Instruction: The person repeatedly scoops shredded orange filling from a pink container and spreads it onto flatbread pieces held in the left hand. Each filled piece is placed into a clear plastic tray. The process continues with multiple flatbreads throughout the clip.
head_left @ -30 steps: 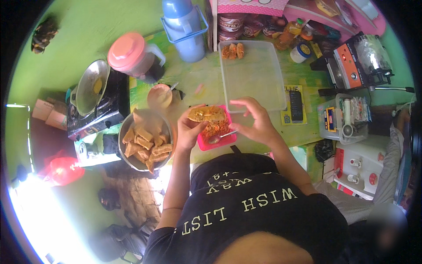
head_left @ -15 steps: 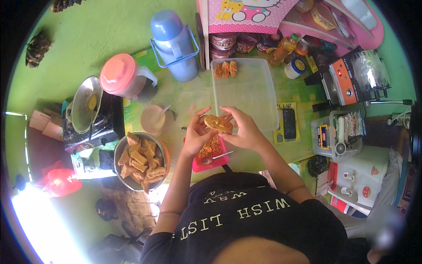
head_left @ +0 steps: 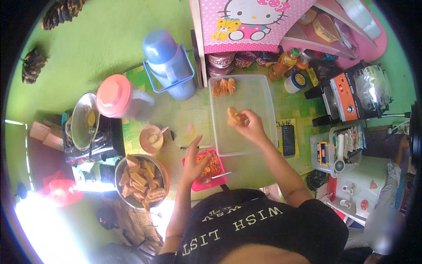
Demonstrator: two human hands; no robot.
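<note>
In my right hand (head_left: pixel 251 126) is a piece of golden-brown fried tofu (head_left: pixel 234 117), pinched between thumb and fingers above a clear plastic tub (head_left: pixel 243 152). Three stuffed tofu pieces (head_left: pixel 224 86) stand in a row at the tub's far left corner. My left hand (head_left: pixel 193 165) has its fingers spread and holds nothing. It hovers over the left side of a pink tray (head_left: pixel 196 186) of shredded orange filling (head_left: pixel 214 165), where a metal spoon (head_left: pixel 215 176) rests. To the left, a large metal pot (head_left: pixel 118 185) is heaped with fried tofu pieces (head_left: pixel 140 179).
A pink cup (head_left: pixel 145 141) with a spoon stands left of the tub, behind it a pink-lidded jug (head_left: pixel 116 94) and a blue flask (head_left: pixel 169 66). A frying pan (head_left: pixel 79 136) sits on the stove at left. An orange-fronted appliance (head_left: pixel 345 97) and an oil bottle (head_left: pixel 283 64) stand at right.
My hands have parted. The right has carried the tofu to the right, over the tub, while the left has let go and moved down toward the pink tray. The view has shifted slightly.
</note>
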